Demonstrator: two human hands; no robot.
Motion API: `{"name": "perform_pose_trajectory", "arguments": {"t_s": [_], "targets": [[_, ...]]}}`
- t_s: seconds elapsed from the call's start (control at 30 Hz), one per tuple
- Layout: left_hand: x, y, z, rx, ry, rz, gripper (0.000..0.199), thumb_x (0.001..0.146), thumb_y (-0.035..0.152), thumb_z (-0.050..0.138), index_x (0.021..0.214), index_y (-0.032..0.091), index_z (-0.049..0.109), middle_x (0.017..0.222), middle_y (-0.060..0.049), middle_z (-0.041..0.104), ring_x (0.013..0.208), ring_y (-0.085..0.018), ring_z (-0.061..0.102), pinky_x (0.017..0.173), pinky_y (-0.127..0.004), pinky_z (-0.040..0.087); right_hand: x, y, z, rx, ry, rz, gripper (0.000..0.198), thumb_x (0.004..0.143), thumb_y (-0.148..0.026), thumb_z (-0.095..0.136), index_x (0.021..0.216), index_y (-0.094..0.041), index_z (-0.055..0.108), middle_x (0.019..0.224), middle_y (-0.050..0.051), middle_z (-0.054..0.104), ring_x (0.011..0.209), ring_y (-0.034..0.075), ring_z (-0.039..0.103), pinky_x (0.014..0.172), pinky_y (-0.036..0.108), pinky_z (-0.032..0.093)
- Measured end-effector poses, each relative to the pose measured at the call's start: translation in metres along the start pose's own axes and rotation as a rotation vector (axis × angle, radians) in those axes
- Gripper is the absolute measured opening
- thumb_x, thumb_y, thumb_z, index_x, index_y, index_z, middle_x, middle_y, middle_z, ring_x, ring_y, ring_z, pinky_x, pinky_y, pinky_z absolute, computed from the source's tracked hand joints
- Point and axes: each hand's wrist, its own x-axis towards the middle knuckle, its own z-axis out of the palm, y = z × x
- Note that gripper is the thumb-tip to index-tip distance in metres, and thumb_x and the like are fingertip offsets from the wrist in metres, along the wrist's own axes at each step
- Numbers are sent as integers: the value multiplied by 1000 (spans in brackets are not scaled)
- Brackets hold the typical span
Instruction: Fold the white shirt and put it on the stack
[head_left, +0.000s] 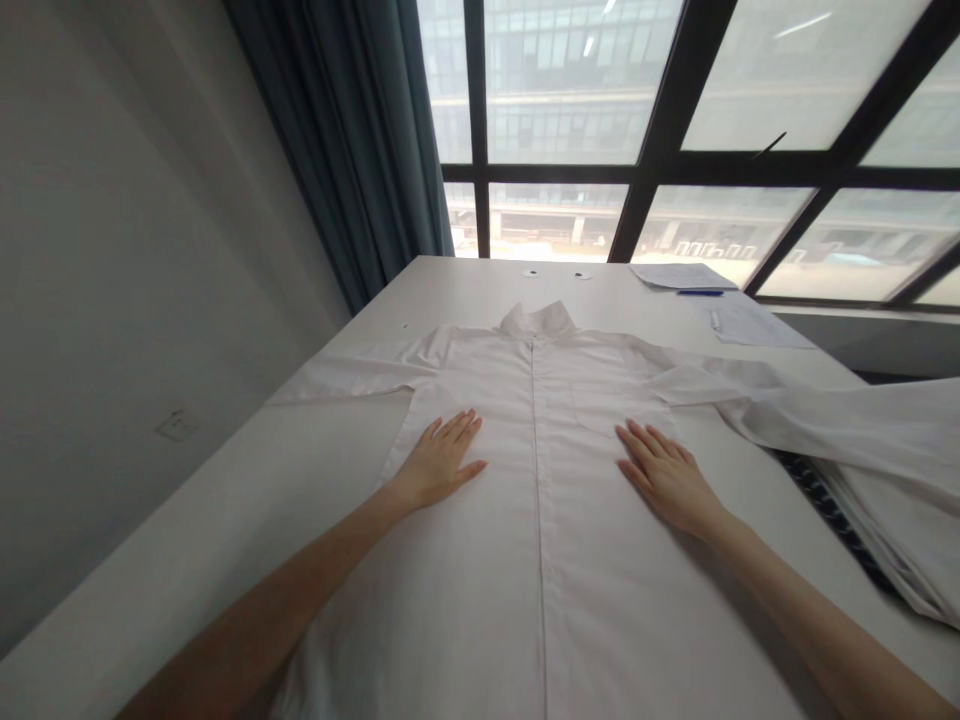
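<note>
A white long-sleeved shirt [495, 500] lies front side up on the white table, its collar pointing toward the window. Its buttoned placket runs down the middle, and a chest pocket shows on the right side. My left hand [439, 460] rests flat on the shirt's left part, fingers stretched out. On the right part, below the pocket, my right hand [664, 475] lies flat with its fingers extended. Neither hand grips the cloth. Both sleeves stretch outward, the right one reaching over a stack of folded white cloth [892, 540]. The shirt's hem is out of view.
Papers [757, 322] and a blue pen [700, 293] lie at the far right of the white table [345, 450]. Black patterned material edges the cloth stack. A wall [150, 250] runs along the left; a dark blue curtain [360, 130] and windows stand behind.
</note>
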Motion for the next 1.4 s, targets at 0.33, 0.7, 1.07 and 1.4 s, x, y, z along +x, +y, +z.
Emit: {"name": "perform_pose_trajectory", "arguments": {"t_s": [0.33, 0.7, 1.07, 1.4], "targets": [[91, 25, 1, -109, 13, 57, 42, 94, 25, 42, 134, 11, 48, 142, -11, 48, 131, -19, 42, 109, -31, 32, 85, -37, -4, 351, 72, -301, 33, 94, -23, 37, 108, -19, 67, 115, 9, 67, 105, 18, 62, 94, 32, 46], [109, 23, 18, -100, -93, 41, 57, 99, 42, 24, 149, 15, 23, 157, -8, 19, 145, -20, 16, 116, -42, 17, 95, -29, 17, 235, 11, -167, 48, 98, -40, 31, 139, -21, 45, 147, 8, 43, 137, 24, 35, 111, 47, 30], [99, -26, 19, -52, -112, -225, 57, 98, 39, 24, 149, 12, 24, 156, -13, 18, 145, -24, 16, 115, -47, 17, 92, 4, 28, 70, 67, 139, 50, 97, -32, 24, 142, -18, 41, 149, 11, 39, 136, 29, 36, 107, 54, 30], [101, 18, 11, -36, -22, -81, 55, 97, 34, 25, 146, 8, 29, 155, -15, 22, 144, -22, 18, 116, -44, 16, 92, -16, 12, 252, 201, -251, 44, 91, -16, 32, 127, -17, 58, 134, 9, 57, 127, 19, 48, 109, 40, 35]]}}
